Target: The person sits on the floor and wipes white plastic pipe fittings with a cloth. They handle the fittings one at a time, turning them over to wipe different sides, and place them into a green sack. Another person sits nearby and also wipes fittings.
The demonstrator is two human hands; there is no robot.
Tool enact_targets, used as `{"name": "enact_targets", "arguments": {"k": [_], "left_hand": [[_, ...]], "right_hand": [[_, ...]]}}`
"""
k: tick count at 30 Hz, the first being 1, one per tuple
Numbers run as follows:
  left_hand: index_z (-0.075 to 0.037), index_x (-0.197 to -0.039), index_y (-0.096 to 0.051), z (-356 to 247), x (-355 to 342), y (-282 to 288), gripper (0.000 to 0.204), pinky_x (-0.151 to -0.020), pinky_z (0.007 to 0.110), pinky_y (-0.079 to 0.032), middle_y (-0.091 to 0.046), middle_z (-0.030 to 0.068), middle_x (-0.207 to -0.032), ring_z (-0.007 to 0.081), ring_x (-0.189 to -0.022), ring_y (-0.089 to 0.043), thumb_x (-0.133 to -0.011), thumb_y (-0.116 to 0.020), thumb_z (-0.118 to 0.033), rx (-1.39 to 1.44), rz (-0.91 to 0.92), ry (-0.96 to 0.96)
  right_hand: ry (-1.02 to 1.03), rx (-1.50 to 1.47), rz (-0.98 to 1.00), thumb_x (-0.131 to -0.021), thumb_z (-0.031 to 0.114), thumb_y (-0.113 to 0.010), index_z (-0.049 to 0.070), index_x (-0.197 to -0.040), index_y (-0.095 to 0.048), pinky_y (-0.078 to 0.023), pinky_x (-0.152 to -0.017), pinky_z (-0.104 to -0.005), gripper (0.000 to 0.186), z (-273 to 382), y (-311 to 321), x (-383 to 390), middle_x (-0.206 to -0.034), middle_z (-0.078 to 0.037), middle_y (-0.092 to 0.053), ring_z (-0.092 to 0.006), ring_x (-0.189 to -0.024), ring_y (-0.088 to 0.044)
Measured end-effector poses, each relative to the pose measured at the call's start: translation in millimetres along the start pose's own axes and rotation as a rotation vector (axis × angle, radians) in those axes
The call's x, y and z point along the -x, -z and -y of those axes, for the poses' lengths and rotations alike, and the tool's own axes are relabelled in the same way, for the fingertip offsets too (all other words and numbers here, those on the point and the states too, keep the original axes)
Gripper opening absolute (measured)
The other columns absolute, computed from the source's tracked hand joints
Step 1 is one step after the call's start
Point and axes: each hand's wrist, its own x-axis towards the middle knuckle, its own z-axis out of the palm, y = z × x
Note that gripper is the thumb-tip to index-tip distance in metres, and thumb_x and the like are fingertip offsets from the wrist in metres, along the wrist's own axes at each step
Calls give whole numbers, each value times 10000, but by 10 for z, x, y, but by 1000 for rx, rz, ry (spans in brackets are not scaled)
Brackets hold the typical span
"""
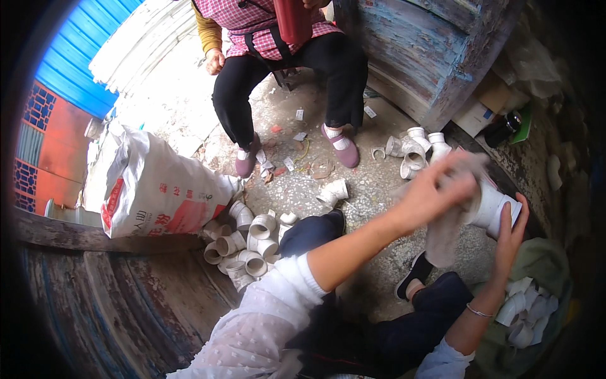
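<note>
My right hand (510,237) grips a white plastic pipe fitting (489,208) from its right side, with the fingers round its open end. My left hand (435,192), smeared by motion, is closed on a pale greyish cloth (440,243) that hangs down beside the fitting. Part of the cloth lies against the fitting, whose far end is hidden behind my left hand and the blur. Several loose white pipe fittings (413,155) lie on the floor just beyond my hands.
More fittings are piled at left (252,262) beside a white sack (158,183); one elbow (331,192) lies mid-floor. A green cloth sack (549,265) by my right arm holds fittings. Opposite sits another person (237,82) with a red object (293,22). A weathered wooden door (410,57) stands behind.
</note>
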Motion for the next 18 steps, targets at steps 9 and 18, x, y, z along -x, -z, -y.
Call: {"name": "enact_targets", "arguments": {"k": [9, 18], "left_hand": [[-86, -1219, -533, -92, -13, -136, 372, -901, 395, -428, -523, 147, -1231, 322, -1125, -492, -908, -456, -275, -765, 244, -267], [37, -1302, -366, 96, -15, -72, 769, -995, 332, -353, -494, 166, -1216, 247, -1166, -464, -854, -534, -565, 31, 165, 279]], "right_hand": [[155, -87, 199, -832, 160, -564, 2, -1274, -421, -306, -1002, -332, 490, 117, -119, 206, -1217, -75, -465, -189, -1138, -435], [91, -395, 220, -880, 342, -522, 2, -1343, -349, -396, -937, -319, 600, 296, -162, 205, -1145, -156, -544, -215, -1050, -545]]}}
